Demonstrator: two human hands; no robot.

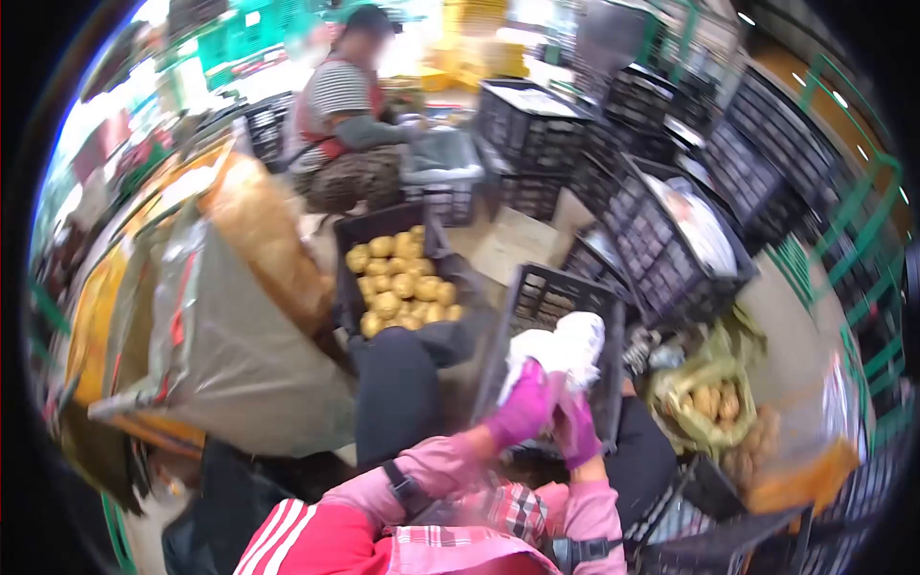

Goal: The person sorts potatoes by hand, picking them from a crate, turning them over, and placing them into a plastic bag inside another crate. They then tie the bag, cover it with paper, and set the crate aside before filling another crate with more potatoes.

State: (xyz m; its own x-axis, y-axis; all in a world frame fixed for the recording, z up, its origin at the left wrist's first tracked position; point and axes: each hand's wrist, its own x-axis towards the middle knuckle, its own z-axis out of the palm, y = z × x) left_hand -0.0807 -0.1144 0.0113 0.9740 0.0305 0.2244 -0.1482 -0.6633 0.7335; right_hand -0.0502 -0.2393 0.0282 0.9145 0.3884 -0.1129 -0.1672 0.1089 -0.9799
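Observation:
Both my hands wear purple-pink gloves and meet in front of my knees, over a black plastic crate [613,369]. My left hand [522,407] is closed at the lower edge of a white, soft-looking bundle [561,347]. Beside it, my right hand [576,431] is closed against the same bundle, its fingertips partly covered by the white material. Blur hides what the bundle is made of and whether something is inside it. Ahead and to the left stands a dark crate [337,251] of yellowish potatoes [398,283], near my left knee.
A big grey-and-orange sack [254,355] leans at my left. To my right is an open green sack [676,407] of potatoes. Black crates [532,125] are stacked ahead and to the right. Another person [350,115] crouches beyond, at a lined crate [443,168].

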